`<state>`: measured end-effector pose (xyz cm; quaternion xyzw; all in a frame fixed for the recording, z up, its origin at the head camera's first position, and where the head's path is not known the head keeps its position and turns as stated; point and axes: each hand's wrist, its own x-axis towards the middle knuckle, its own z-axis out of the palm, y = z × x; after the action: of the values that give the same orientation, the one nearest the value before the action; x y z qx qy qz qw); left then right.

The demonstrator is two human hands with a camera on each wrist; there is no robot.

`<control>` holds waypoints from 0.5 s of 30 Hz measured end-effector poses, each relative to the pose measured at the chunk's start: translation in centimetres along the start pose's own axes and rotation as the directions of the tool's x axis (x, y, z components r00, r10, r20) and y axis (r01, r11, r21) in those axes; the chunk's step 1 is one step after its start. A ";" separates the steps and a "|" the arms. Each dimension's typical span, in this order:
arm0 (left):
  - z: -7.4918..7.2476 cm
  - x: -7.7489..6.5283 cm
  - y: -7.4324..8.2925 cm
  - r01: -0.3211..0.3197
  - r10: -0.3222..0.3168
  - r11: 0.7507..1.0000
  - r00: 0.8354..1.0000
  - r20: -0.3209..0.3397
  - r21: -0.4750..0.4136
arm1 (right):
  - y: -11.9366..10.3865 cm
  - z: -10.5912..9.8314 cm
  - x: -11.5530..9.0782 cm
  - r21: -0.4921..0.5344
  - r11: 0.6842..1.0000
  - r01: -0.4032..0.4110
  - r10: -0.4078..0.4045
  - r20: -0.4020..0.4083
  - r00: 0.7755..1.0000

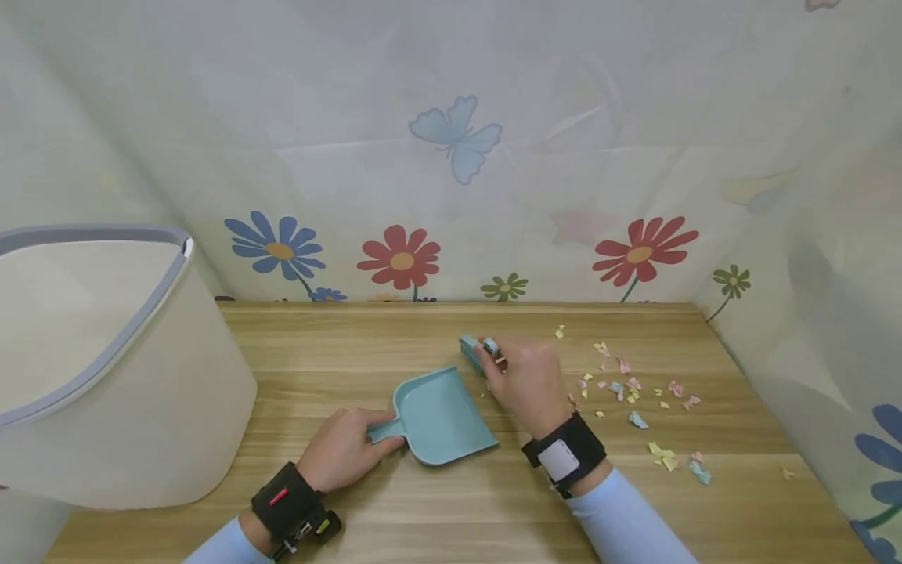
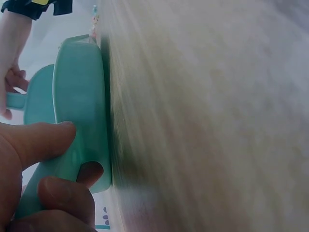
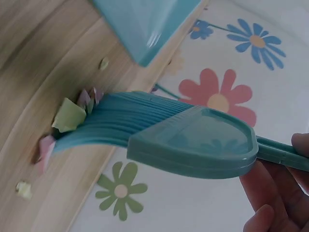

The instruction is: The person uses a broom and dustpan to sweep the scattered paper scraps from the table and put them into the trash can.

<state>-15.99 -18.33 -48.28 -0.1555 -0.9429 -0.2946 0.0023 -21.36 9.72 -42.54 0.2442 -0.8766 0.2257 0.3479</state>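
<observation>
dustpan point(image 1: 444, 419) near middle of table point(image 1: 423, 517), handle pinched in fingers of left hand point(image 1: 345, 450); right hand point(image 1: 528, 384) fingers grip brush point(image 3: 193, 140), bristles against paper scraps point(image 3: 69, 116). hard flick could scatter light scraps past dustpan; any gap under lip, can't tell if flush, could let some slip beneath. dustpan lip faces right, handle left, long axis roughly left-right. brush bristles point away from right hand.

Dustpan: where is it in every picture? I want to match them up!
Head: teal dustpan, below the middle.
Left wrist: dustpan, large, left of the middle.
Right wrist: dustpan, partly showing at the top edge.
Shared landmark: the teal brush, in all three.
</observation>
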 end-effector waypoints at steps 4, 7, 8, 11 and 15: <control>0.1 0.1 0.0 -0.001 0.001 1.000 1.000 0.001 0.002 | -0.9 -0.2 0.0 0.090 0.996 -0.023 0.023 -0.003 1.000; 0.3 0.1 0.1 -0.004 0.004 1.000 1.000 -0.003 0.005 | -1.0 -0.9 0.1 0.180 0.979 -0.093 0.098 -0.020 0.995; 0.3 0.1 0.1 -0.003 0.003 1.000 1.000 -0.001 0.004 | -0.9 -1.3 0.2 0.212 0.970 -0.118 0.128 -0.034 0.991; 0.2 0.1 0.0 -0.002 0.002 1.000 1.000 0.002 0.007 | -0.2 -2.6 0.6 0.265 0.951 -0.162 0.191 -0.087 0.978; -0.2 0.1 -0.2 0.017 -0.017 1.000 1.000 0.024 0.004 | 0.9 -3.9 1.0 0.176 0.974 -0.146 0.170 -0.135 0.976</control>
<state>-16.20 -18.55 -48.18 -0.1511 -0.9447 -0.2909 -0.0114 -20.58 12.40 -39.47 0.1840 -0.8431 0.3422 0.3719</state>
